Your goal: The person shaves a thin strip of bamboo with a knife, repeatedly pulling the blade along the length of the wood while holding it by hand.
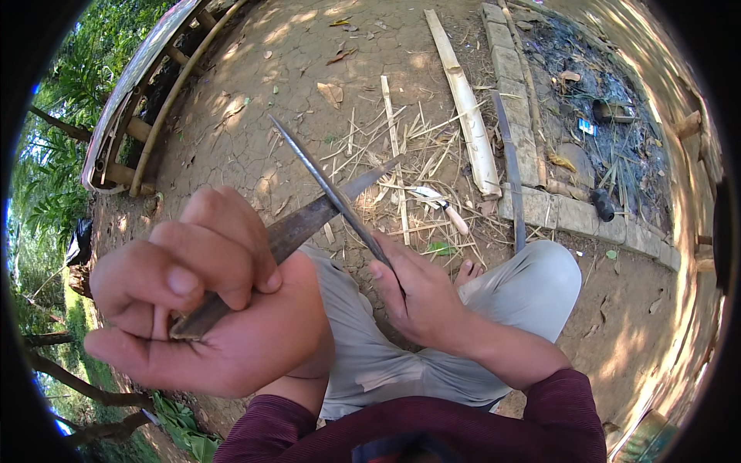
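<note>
My left hand (224, 301), large and close on the left, has its fingers curled round the near end of a dark, flat metal blade (309, 222). The blade tapers away to the upper right. In my right hand (413, 289) is a long, narrow, pointed piece of dark metal (312, 168), its tip aimed up and left; whether it is a file or a blade seen edge-on I cannot tell. This narrow piece crosses over the flat blade in front of my knees. They look to be in contact at the crossing.
On the cracked earth lies a small knife (455, 218) with a light handle, among scattered bamboo slivers (417, 147). Farther right are a split bamboo length (468, 108), a long dark blade (511, 166) and a brick border (567, 212) round ashes. A bamboo-framed platform (166, 108) stands left.
</note>
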The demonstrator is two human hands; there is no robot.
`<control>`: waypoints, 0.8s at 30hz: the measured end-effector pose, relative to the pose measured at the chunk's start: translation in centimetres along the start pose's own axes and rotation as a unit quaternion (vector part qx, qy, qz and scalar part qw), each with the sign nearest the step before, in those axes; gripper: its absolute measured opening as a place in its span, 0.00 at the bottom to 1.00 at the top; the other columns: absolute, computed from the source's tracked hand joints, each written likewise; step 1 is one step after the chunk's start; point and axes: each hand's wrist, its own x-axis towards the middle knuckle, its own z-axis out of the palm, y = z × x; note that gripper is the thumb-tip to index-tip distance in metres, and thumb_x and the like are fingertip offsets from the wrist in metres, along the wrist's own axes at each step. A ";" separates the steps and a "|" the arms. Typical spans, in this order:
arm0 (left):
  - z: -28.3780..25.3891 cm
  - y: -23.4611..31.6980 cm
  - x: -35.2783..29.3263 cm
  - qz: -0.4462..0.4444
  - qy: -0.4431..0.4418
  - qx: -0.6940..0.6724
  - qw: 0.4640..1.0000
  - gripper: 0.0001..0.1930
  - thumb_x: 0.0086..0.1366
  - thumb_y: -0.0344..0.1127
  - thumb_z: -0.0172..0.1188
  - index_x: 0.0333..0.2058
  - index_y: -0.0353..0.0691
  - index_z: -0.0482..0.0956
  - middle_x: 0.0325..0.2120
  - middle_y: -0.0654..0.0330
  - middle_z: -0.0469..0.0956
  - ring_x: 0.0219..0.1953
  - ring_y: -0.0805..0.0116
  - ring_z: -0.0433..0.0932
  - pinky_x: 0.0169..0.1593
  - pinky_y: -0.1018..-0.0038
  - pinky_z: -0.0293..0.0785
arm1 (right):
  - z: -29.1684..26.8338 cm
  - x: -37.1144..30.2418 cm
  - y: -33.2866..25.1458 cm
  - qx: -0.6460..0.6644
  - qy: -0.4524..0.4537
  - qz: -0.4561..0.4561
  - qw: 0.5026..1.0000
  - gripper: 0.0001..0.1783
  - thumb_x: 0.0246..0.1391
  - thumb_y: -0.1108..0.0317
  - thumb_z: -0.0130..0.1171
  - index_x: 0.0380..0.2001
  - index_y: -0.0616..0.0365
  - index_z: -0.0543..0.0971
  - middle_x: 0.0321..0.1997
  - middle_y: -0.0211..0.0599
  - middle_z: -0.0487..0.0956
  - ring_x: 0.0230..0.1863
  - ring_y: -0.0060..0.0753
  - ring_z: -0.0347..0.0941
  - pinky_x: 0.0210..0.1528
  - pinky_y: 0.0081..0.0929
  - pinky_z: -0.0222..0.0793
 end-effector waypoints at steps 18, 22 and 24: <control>-2.7 -1.5 0.2 -0.030 -0.062 -0.090 0.993 0.24 0.75 0.56 0.31 0.26 0.48 0.64 0.08 0.67 0.57 0.09 0.77 0.53 0.17 0.78 0.49 | 0.5 1.0 0.1 0.009 0.012 -0.023 1.000 0.22 0.64 0.66 0.55 0.56 0.69 0.71 0.34 0.54 0.80 0.28 0.52 0.78 0.28 0.40 0.74; -2.8 -1.4 0.1 -0.030 -0.098 -0.063 0.993 0.24 0.75 0.56 0.30 0.26 0.48 0.63 0.08 0.67 0.57 0.08 0.76 0.53 0.16 0.78 0.48 | 1.0 1.4 1.1 0.002 0.092 -0.108 0.990 0.20 0.65 0.65 0.53 0.52 0.70 0.73 0.31 0.55 0.79 0.25 0.53 0.77 0.28 0.41 0.73; -2.7 -1.2 0.1 -0.026 -0.108 -0.049 0.993 0.24 0.75 0.56 0.30 0.26 0.48 0.63 0.08 0.67 0.57 0.08 0.76 0.53 0.16 0.78 0.48 | -0.2 2.4 2.1 -0.006 -0.056 0.097 0.994 0.20 0.64 0.66 0.54 0.53 0.71 0.73 0.32 0.55 0.79 0.26 0.53 0.78 0.30 0.40 0.73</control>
